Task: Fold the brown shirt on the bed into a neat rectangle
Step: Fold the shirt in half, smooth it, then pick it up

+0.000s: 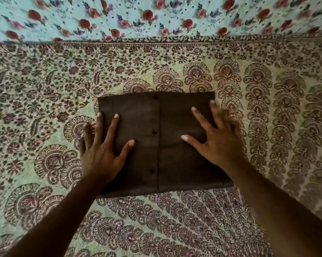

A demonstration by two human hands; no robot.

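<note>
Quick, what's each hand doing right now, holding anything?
Left hand: open, fingers spread flat on the brown shirt, holding nothing.
Right hand: open, fingers spread on the shirt, slightly blurred, holding nothing.

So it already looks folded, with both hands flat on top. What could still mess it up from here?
Two things, probably. The left hand lies half off the brown shirt, fingers over its left edge, so sliding it away might drag that edge out of line. The right hand covers the right edge in the same way. Also, the patterned bedspread underneath looks soft, so hard pressing could wrinkle the shirt rather than flatten it.
</note>
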